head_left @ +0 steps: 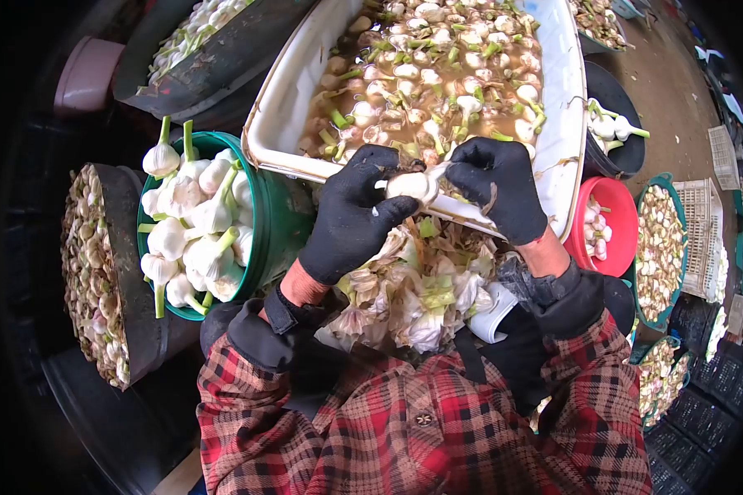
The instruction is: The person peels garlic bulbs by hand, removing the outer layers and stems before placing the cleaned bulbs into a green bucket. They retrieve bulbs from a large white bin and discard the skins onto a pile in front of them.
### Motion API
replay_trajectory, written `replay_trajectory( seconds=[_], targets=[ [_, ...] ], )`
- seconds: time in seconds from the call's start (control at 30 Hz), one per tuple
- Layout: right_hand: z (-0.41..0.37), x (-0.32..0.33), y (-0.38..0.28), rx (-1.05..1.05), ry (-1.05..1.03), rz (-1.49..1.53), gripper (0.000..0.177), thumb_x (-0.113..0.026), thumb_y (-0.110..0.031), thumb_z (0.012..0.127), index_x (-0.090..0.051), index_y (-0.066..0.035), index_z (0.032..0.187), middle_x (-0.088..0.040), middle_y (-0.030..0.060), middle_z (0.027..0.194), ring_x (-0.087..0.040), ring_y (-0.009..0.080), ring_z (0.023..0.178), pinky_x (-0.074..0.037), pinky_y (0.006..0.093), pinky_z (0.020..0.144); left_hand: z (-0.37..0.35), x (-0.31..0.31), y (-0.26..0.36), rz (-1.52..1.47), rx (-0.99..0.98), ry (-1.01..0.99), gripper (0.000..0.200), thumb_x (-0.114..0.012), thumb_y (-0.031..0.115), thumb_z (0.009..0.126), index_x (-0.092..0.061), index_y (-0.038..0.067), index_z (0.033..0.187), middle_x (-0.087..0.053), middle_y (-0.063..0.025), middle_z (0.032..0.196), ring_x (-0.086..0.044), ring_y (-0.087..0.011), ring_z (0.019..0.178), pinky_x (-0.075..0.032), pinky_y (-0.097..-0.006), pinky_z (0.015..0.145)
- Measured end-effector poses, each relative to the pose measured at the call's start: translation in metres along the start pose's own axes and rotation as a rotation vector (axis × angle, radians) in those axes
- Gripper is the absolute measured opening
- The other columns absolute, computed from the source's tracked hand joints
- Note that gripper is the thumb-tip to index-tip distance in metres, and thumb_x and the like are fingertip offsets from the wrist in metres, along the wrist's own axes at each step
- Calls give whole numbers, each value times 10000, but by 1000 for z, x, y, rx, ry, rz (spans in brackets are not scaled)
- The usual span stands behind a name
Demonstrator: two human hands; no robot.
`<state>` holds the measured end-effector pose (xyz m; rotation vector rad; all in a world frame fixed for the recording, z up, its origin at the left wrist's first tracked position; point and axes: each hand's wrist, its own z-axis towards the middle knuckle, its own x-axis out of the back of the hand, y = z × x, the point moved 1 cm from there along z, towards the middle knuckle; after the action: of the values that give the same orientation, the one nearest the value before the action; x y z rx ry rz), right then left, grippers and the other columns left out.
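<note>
The garlic bulb [418, 188] lies between the two hands, just above the near rim of the white tub [565, 124]. Its long axis runs from side to side, from one hand toward the other, with a short pale stub toward the left and the right end tipped slightly away from the wearer's body. The left hand [357, 216] is nearer: its thumb presses against the near side of the bulb, its other fingers bend over the far side, and the grip is closed around it. The right hand [497, 183] has its fingers curled in at the bulb's other end, where they seem to pinch a pale strip [438, 171] that leads off the bulb.

Directly below the hands, toward the body, is a heap of loose skins [417, 289]. Beyond the hands, garlic bulbs sit in the tub's brown water. Left of the left hand, close by, stands a green bucket [282, 206] filled with whiter bulbs; right of the right hand is a red basin [623, 256] with a few more.

The right thumb is mostly hidden behind its own fingers, so how firmly that hand grips cannot be told. A dark scrap [404, 166] by the left fingertips is too small to identify as roots or husk. The tub's far end is cut off at the top, and its murky water hides whatever lies underneath.
</note>
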<state>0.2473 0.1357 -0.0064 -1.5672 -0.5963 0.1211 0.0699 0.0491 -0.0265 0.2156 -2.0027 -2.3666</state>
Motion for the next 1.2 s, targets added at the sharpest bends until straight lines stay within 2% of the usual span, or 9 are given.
replay_trajectory(
  seconds=[0.13,0.3,0.37,0.5,0.77,0.87,0.93,1.07,1.2],
  targets=[
    [8,6,18,188,83,-404,58,-618,-36,740,-654,3,763,-651,86,656,-614,177,571,-484,284,572,3,7,12,-107,124,-154,355,-678,8,810,-544,-29,1137,-597,-83,1112,-578,-149,982,-509,-283,839],
    [3,10,0,369,87,-249,179,-619,-16,750,-651,-29,926,-661,111,895,-660,215,813,-513,327,723,6,12,6,-169,149,-100,498,-658,74,837,-487,-6,1298,-610,-97,1140,-594,-154,991,-514,-283,832],
    [-2,4,-15,629,48,-267,186,-647,-19,732,-658,-33,918,-656,109,901,-647,238,862,-505,348,765,6,9,13,-352,341,-84,516,-640,101,846,-469,-5,1321,-600,-110,1166,-577,-154,1046,-493,-298,883],
    [-5,-4,-14,664,23,-370,188,-686,-58,724,-667,-50,911,-654,108,891,-622,288,827,-502,371,746,5,4,11,-424,385,-92,522,-620,109,857,-450,-15,1335,-585,-121,1202,-554,-159,1092,-466,-310,931],
    [-8,-3,-7,677,-29,-387,145,-733,-100,713,-680,-39,834,-660,99,845,-627,280,788,-506,357,711,5,2,8,-102,206,-152,572,-678,111,814,-458,-22,1326,-583,-113,1235,-532,-176,1136,-402,-323,1007],
    [-7,-1,-5,621,-111,-128,138,-748,-98,714,-674,-30,809,-658,103,836,-636,268,757,-505,336,694,8,6,8,24,198,-116,543,-677,104,814,-483,-17,1306,-593,-104,1220,-537,-164,1124,-410,-321,997],
    [-12,3,-8,382,-180,-60,122,-746,-85,724,-665,-22,791,-652,112,823,-647,259,753,-504,325,689,8,6,7,4,201,-113,530,-676,103,813,-493,-16,1297,-593,-101,1220,-538,-160,1120,-412,-319,994],
    [-11,-5,-9,413,-85,-238,124,-741,-78,717,-660,-23,794,-650,111,819,-647,264,767,-505,336,683,7,3,10,-71,196,-141,508,-670,97,813,-505,-17,1280,-594,-92,1216,-541,-153,1113,-416,-311,988],
    [-9,-13,1,602,5,-299,135,-727,-78,709,-660,-37,819,-648,104,816,-630,281,753,-503,361,672,7,2,9,-96,188,-141,494,-666,91,814,-508,-20,1270,-595,-91,1213,-540,-153,1115,-418,-307,985]
  ],
)
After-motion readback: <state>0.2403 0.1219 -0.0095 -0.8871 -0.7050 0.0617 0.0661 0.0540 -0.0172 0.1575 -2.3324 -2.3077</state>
